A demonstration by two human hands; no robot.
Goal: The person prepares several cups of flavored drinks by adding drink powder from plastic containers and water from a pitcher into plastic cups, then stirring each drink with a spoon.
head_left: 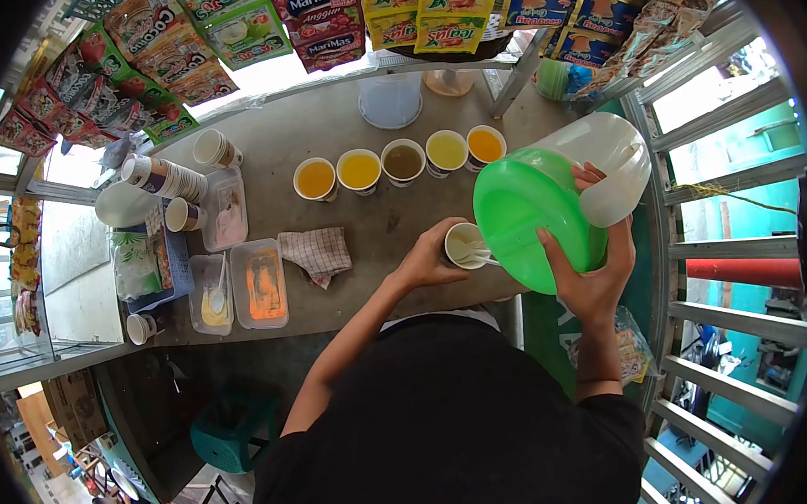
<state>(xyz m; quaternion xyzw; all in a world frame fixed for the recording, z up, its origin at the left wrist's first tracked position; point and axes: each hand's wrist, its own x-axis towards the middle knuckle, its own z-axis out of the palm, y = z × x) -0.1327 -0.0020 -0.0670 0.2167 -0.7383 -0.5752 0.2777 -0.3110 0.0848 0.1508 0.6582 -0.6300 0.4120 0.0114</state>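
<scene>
My left hand [420,258] is closed around a paper cup [456,262] at the counter's near side. Inside the cup is some pale content, and a white plastic spoon [481,256] leans out to the right. To the right, my right hand [598,276] grips the handle of a translucent pitcher [589,137]. Its green lid [522,211] faces me, tilted down toward the cup, with the lid's edge close beside the spoon. Beyond the cup stands a row of several filled paper cups [360,170], holding orange, yellow, brown and pale green drinks.
Left on the counter are open powder tubs [261,287], a checked cloth [317,255] and stacked paper cups [167,178]. A clear container [390,102] stands at the back. Drink sachets [323,23] hang overhead, and metal slats [727,249] line the right side.
</scene>
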